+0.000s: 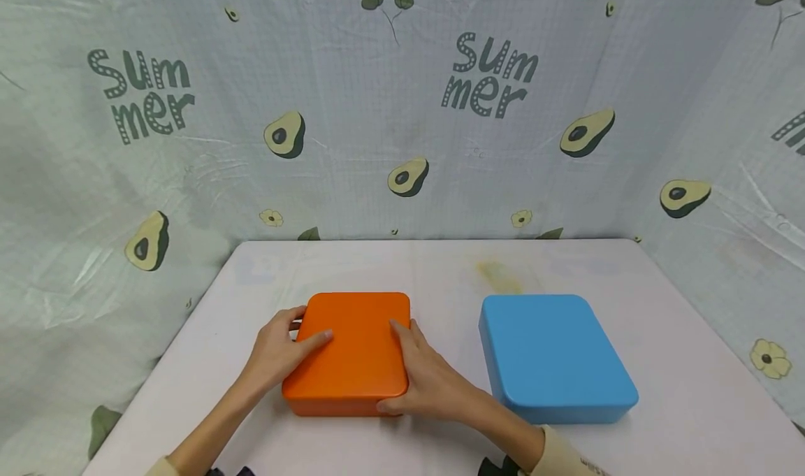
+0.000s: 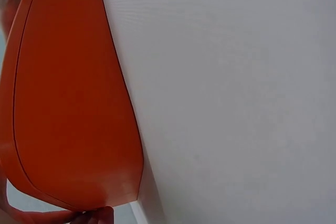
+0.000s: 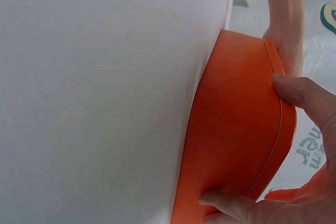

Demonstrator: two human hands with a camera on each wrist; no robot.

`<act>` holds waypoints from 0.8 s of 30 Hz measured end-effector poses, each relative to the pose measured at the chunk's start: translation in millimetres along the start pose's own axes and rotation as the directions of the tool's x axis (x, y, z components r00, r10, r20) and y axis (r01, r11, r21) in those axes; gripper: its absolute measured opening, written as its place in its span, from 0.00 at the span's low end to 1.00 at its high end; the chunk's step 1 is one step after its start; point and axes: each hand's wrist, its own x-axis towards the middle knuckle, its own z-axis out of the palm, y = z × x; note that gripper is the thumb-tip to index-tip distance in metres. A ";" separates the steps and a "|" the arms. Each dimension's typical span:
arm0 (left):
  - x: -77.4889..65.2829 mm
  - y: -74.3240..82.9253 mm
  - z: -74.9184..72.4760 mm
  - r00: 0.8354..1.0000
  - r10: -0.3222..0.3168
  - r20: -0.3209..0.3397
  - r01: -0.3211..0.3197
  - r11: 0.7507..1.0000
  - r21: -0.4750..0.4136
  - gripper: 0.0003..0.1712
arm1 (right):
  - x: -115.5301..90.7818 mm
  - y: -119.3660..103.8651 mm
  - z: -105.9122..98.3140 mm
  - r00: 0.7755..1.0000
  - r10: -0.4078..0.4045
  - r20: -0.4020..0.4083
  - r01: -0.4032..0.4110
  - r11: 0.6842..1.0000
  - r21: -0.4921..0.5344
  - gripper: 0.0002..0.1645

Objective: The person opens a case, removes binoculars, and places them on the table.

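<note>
Orange box (image 1: pixel 352 357) is sitting left of centre on the white table (image 1: pixel 440 273), directly between both hands with no gap to either, so neither is counting as nearer. Its top is looking roughly square, long axis not clear; a thin seam (image 2: pixel 14 103) is running round the side just below the top. Left hand (image 1: pixel 281 347) is gripping the left side, thumb lying over the top, fingers curling round the side toward the far corner. Right hand (image 1: pixel 430 378) is gripping the right side, spread fairly wide: thumb pressing at the seam by the near right corner, one finger resting over the top edge, others going along the side, partly hidden. Blue box (image 1: pixel 556 354) is standing to the right, apart from the orange one. Table is showing a yellowish stain (image 1: pixel 499 277) toward the back; pale avocado-print cloth (image 1: pixel 352 77) is hanging behind and at both sides.
</note>
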 end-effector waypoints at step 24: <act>0.0 10.4 0.5 0.999 -0.018 -0.042 0.013 0.995 -0.100 0.43 | 2.6 -3.6 1.2 0.999 0.021 -0.034 -0.021 1.000 -0.004 0.72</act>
